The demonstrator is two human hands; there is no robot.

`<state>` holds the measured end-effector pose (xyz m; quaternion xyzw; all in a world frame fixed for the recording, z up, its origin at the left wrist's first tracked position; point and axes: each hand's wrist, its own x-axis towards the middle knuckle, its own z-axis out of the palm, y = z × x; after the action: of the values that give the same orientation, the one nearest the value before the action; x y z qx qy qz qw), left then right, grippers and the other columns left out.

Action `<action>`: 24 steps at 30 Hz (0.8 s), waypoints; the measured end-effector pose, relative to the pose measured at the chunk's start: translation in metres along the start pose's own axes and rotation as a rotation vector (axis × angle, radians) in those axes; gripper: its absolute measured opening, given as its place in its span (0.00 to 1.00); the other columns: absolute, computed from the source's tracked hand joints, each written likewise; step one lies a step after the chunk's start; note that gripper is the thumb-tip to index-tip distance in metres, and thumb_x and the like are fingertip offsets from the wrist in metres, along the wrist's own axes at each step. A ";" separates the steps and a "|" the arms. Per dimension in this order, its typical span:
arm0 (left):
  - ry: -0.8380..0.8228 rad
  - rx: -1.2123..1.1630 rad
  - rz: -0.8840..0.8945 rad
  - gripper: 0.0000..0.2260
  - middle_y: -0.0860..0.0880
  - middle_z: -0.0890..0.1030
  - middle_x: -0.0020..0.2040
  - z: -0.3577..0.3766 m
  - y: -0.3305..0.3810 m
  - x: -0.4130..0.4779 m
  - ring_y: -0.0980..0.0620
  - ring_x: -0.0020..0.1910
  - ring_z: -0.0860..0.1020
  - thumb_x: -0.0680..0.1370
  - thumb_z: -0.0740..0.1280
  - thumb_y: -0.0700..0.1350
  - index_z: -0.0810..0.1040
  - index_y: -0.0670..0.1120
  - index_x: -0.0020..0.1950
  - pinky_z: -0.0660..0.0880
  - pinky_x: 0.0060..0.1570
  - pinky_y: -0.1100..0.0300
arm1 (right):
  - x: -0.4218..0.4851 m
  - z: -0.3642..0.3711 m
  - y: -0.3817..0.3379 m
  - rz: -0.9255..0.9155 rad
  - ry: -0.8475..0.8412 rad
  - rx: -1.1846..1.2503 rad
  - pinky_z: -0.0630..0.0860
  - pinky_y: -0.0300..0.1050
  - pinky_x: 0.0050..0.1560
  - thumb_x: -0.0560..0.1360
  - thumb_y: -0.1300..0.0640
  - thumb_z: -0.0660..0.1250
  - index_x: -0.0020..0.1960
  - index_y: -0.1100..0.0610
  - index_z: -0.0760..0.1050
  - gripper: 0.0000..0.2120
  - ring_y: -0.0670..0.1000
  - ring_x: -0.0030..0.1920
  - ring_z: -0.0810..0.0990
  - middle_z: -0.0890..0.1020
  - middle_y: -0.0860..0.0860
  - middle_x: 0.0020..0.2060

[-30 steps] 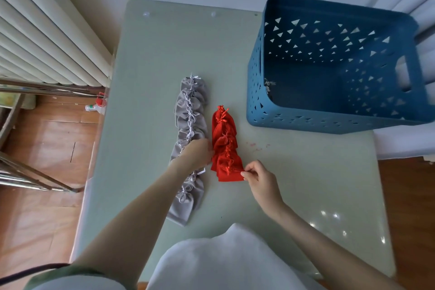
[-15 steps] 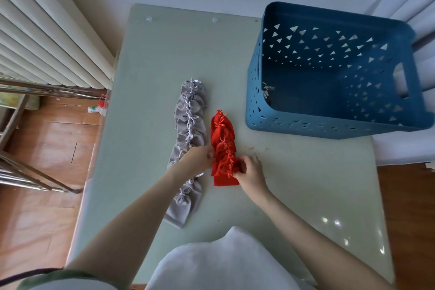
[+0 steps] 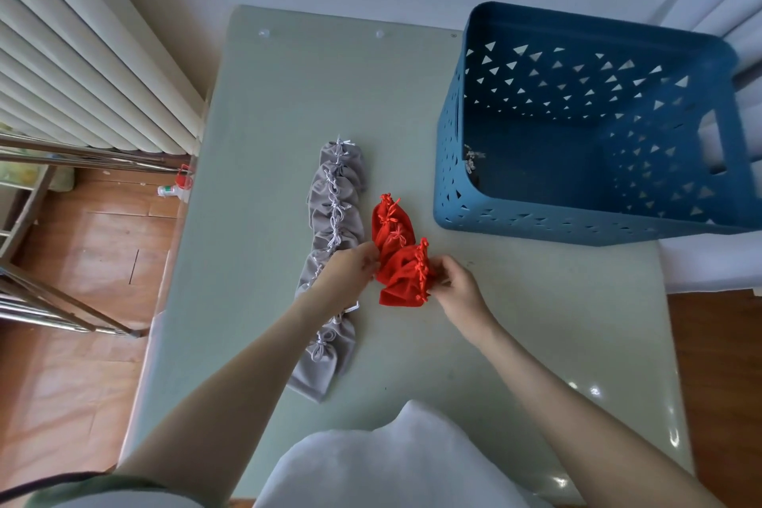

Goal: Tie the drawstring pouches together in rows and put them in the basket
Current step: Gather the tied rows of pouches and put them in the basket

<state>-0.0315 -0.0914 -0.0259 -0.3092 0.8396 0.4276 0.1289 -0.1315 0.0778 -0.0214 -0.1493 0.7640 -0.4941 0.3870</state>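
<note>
On the table (image 3: 268, 128), the longer row of pouches (image 3: 335, 194) lies just left of the shorter row (image 3: 402, 270); the basket (image 3: 450, 177) stands to their right (and farther back).

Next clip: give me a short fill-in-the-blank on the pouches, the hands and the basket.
1. The basket is ____ in colour.
2. The left hand and right hand both hold the ____ row of pouches.
3. The gray pouches lie on the table, on the ____ side of the held row.
Missing words: blue; red; left.
</note>
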 end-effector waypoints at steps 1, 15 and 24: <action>0.019 0.016 0.009 0.04 0.43 0.82 0.41 -0.001 0.002 0.002 0.44 0.42 0.78 0.78 0.61 0.40 0.75 0.43 0.49 0.69 0.42 0.56 | 0.006 0.002 -0.004 0.013 0.002 0.014 0.73 0.35 0.42 0.71 0.73 0.66 0.48 0.58 0.74 0.12 0.43 0.39 0.76 0.79 0.50 0.40; -0.015 0.112 0.206 0.10 0.42 0.79 0.43 -0.007 0.001 0.000 0.39 0.42 0.78 0.72 0.56 0.40 0.70 0.45 0.52 0.75 0.44 0.48 | 0.037 0.008 0.005 -0.203 0.110 -0.374 0.68 0.38 0.50 0.70 0.68 0.69 0.51 0.57 0.77 0.12 0.50 0.51 0.69 0.76 0.48 0.47; 0.084 0.129 0.051 0.09 0.38 0.73 0.53 0.002 0.005 0.010 0.37 0.51 0.76 0.77 0.59 0.35 0.72 0.37 0.56 0.68 0.49 0.51 | 0.054 0.016 -0.008 -0.137 -0.001 -0.297 0.74 0.47 0.56 0.70 0.68 0.69 0.57 0.60 0.71 0.17 0.53 0.55 0.75 0.76 0.53 0.53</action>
<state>-0.0427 -0.0919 -0.0288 -0.2965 0.8778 0.3621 0.1023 -0.1564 0.0313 -0.0421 -0.2569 0.8166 -0.4009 0.3263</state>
